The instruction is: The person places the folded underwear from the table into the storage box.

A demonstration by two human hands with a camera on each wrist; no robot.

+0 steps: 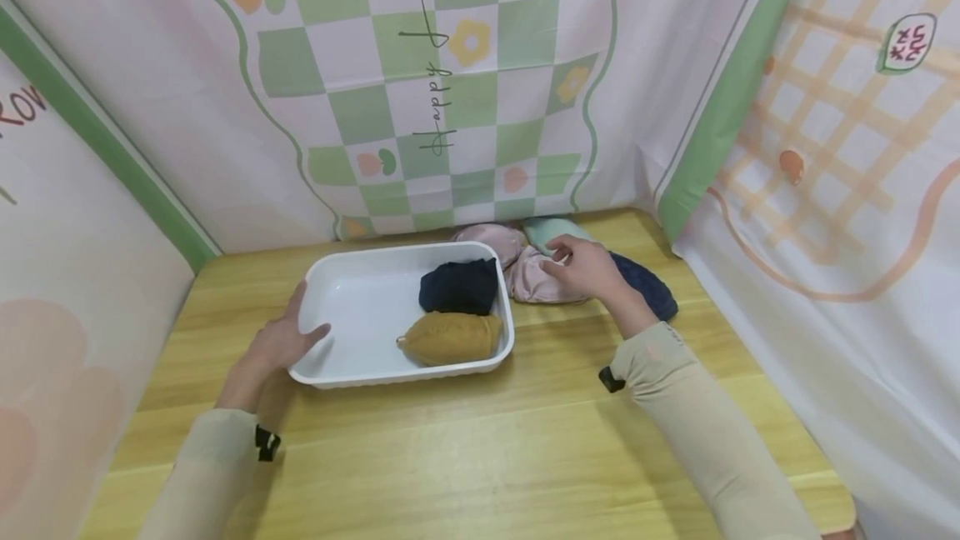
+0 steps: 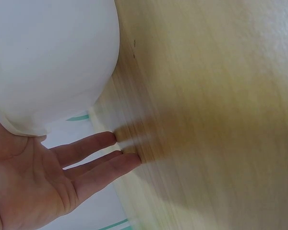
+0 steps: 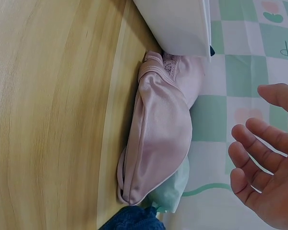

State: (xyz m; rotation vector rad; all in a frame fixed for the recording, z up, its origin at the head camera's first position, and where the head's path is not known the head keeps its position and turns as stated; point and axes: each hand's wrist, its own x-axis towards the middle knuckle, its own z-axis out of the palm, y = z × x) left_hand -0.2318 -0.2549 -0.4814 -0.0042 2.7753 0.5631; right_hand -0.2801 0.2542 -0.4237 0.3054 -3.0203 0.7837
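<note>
My left hand (image 1: 279, 343) rests at the left end of a white tray (image 1: 367, 375). Its thumb lies over the rim inside, while the other fingers extend straight outside, near the tabletop. Inside the tray, at its right end, lie a folded black bra (image 1: 459, 287) and a folded mustard bra (image 1: 452, 338). My right hand (image 1: 588, 267) hovers over a pink satin bra (image 3: 159, 129), fingers loosely bent and holding nothing. Beside that one are a second pink bra (image 1: 491, 238), a mint-green bra (image 1: 555, 229) and a navy bra (image 1: 647, 283).
Everything sits on a wooden table (image 1: 450, 465). A checked curtain (image 1: 457, 107) hangs along the back edge, close behind the bras. More printed fabric (image 1: 847, 190) hangs at the right side. Cuffs with small black wrist mounts are on both arms.
</note>
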